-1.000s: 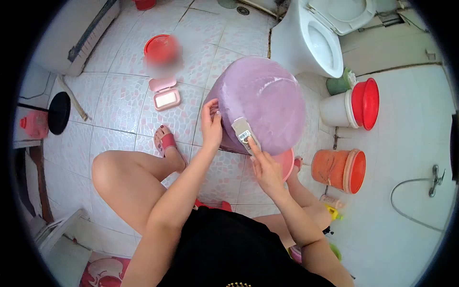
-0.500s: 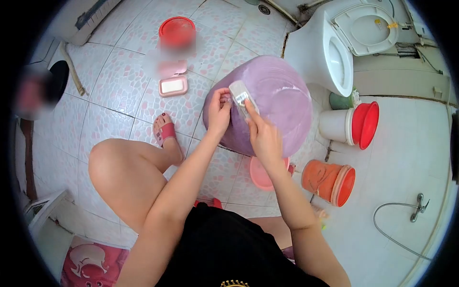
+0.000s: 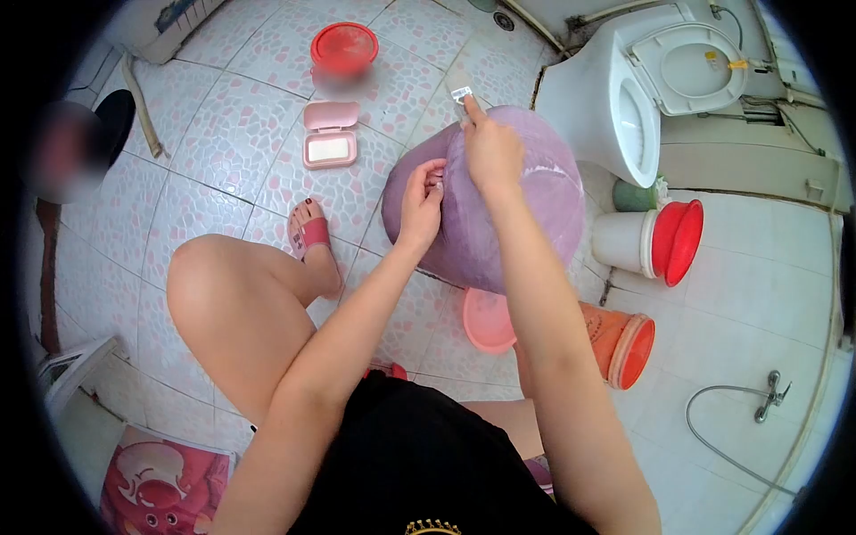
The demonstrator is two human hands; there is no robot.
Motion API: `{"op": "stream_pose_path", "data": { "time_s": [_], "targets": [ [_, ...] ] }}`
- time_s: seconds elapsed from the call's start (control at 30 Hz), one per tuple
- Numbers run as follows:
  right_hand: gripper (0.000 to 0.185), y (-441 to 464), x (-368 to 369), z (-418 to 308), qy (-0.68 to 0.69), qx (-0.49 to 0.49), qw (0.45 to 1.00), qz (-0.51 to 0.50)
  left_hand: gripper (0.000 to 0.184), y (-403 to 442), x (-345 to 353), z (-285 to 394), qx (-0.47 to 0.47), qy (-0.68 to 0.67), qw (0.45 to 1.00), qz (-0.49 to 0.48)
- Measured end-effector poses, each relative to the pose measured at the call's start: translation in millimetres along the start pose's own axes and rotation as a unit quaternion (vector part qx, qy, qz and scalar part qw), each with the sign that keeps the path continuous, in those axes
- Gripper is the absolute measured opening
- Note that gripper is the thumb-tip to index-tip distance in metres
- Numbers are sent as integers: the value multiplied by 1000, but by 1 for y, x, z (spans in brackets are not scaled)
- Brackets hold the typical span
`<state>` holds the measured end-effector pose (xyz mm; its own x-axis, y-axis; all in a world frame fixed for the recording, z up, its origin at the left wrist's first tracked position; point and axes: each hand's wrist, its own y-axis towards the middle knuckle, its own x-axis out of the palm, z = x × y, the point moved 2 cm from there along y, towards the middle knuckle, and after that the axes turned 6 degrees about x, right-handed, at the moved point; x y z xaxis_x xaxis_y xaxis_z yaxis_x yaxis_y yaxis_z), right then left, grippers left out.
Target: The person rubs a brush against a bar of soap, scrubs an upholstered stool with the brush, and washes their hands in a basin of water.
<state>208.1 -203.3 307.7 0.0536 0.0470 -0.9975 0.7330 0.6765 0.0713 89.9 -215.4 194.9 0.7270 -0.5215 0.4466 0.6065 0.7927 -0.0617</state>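
Observation:
A large rounded purple cushion (image 3: 555,209) with a plush-looking cover stands on the floor in front of me, with white foamy streaks across its top. My right hand (image 3: 493,153) grips a pale scrub brush (image 3: 461,94) over its far side, index finger stretched along the labelled back. The bristles are hidden, and so is most of the handle. On the cushion's left side, my left hand (image 3: 421,201) has its fingers bent together, apparently pinching a fold of the cover.
An open pink soap box (image 3: 330,162) with white soap lies left of the cushion, below a red-lidded container (image 3: 344,49). A toilet (image 3: 629,116) stands at upper right. White (image 3: 622,241) and orange (image 3: 631,352) buckets line the right wall. A pink basin (image 3: 487,323) is near my arm.
My right hand has pushed the brush away from me, from the cushion's near left part to its far edge. My left hand has shifted slightly right and stays on the cover.

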Motion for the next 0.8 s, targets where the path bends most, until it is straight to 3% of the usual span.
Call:
{"op": "stream_pose_path", "data": {
  "time_s": [0.07,0.2,0.3,0.33,0.57,0.7,0.8],
  "targets": [
    [43,-24,1,3,-29,-56,997,35,46,0,0,-7,16,7,1000,-5],
    [45,-84,-12,-4,34,-17,999,-27,44,0,1,-15,29,6,999,12],
    [51,-139,-13,0,26,-15,999,-23,51,-3,0,5,-90,-55,994,26],
    [53,-156,-14,2,30,-9,999,-30,49,-5,-1,6,-89,-57,993,43],
    [61,-245,-24,36,24,29,997,-73,38,-7,-1,3,-31,-97,994,41],
    [60,-267,-23,54,101,30,994,-16,39,-17,10,14,52,22,998,19],
    [58,-263,-25,54,111,38,993,-20,45,-20,8,15,53,28,998,1]
  ]
}}
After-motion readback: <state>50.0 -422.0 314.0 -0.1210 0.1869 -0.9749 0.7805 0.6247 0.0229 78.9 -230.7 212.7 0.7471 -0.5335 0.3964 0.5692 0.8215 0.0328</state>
